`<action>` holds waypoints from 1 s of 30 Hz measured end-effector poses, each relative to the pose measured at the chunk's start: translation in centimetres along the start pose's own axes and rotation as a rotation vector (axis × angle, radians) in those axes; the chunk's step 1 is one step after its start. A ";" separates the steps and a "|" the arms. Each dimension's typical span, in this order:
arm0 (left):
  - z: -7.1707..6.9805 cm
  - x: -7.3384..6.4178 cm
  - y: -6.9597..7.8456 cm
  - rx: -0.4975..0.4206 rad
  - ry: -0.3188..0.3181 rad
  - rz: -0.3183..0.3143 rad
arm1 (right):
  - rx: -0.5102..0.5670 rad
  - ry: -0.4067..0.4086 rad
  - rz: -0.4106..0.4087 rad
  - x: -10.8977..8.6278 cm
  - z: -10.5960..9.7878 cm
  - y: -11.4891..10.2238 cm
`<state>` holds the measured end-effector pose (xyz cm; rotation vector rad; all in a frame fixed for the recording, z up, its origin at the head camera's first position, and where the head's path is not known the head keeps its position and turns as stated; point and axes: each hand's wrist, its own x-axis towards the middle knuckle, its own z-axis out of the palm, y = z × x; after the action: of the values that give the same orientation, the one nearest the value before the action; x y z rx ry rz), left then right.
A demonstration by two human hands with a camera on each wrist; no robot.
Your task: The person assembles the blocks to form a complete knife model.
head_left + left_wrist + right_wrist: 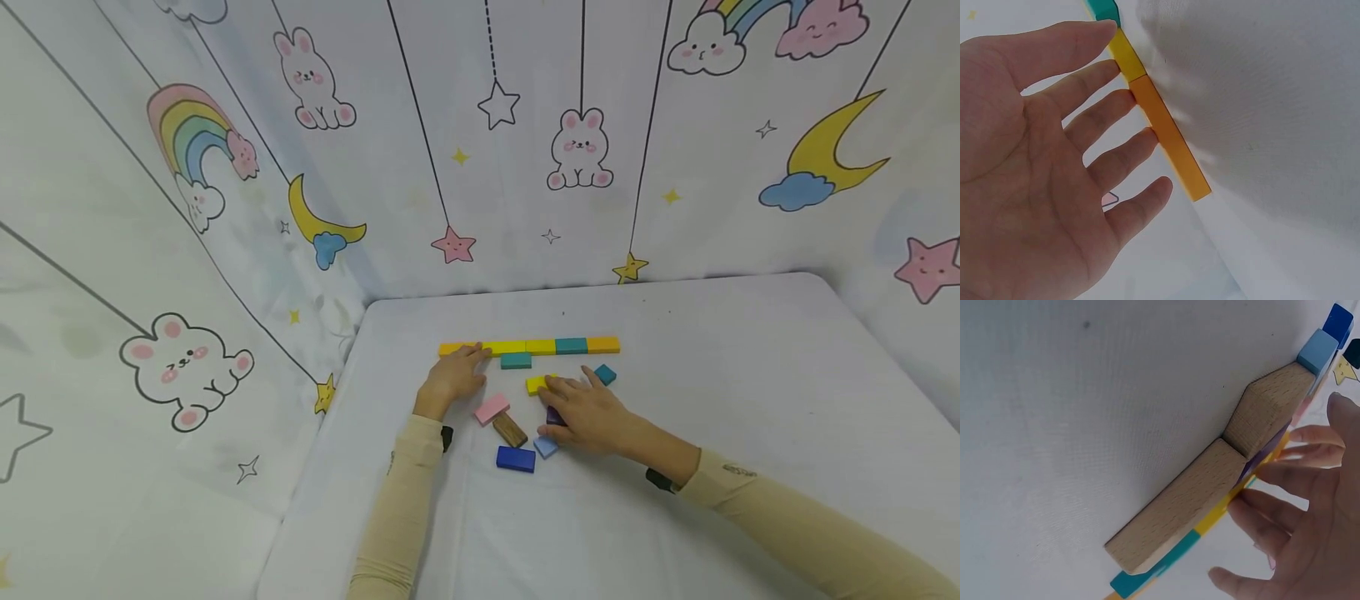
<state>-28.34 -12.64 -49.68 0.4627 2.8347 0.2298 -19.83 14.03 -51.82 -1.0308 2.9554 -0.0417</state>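
"Orange caps both ends of the row of blocks (542,347) on the far part of the table (720,358), and here's the left hand (452,375), right at the left end!"

"Fingers stretched out and spread, gripping nothing, tips along the near edge of the left orange block (1169,137) and the yellow block beside it (1129,55)!"

"And the right hand (592,414)?"

"Spread too, nothing clasped! Fingertips meet a loose yellow block (536,385), a purple block (553,417) shows half under the palm, and a dark teal block (606,374) sits just past the fingers on the right!"

"What about the middle?"

"A green-teal block (516,361) lies just near of the row; between the hands, a pink block (491,408) and a brown wood-grain block (510,430). Nearer still, a dark blue block (516,459), with a light blue block (545,447) to its right!"
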 end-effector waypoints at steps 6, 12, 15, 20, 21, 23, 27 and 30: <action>0.1 0.0 0.0 -0.006 -0.002 0.000 | 0.018 -0.002 0.031 0.3 0.2 -0.1; 0.1 0.0 0.0 -0.002 0.011 0.005 | 0.030 0.005 0.059 0.5 0.0 -0.3; 0.0 0.0 0.0 0.001 0.014 0.010 | 0.035 0.004 0.070 0.6 0.0 -0.3; 0.0 0.0 0.0 0.000 0.012 0.016 | 0.033 0.003 0.084 0.8 0.0 -0.3; 0.0 0.0 0.0 0.001 0.012 0.018 | 0.034 0.001 0.089 0.8 0.0 -0.3; 0.0 0.0 0.0 0.005 0.011 0.019 | 0.038 0.001 0.099 0.9 0.0 -0.3; 0.0 0.0 0.0 0.004 0.010 0.019 | 0.040 -0.002 0.126 1.0 -0.1 -0.3; 0.0 0.0 0.0 0.001 0.011 0.016 | 0.034 -0.007 0.138 1.0 -0.2 -0.1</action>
<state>-28.34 -12.67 -49.67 0.4863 2.8432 0.2354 -20.58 13.29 -51.59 -0.8195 2.9998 -0.0870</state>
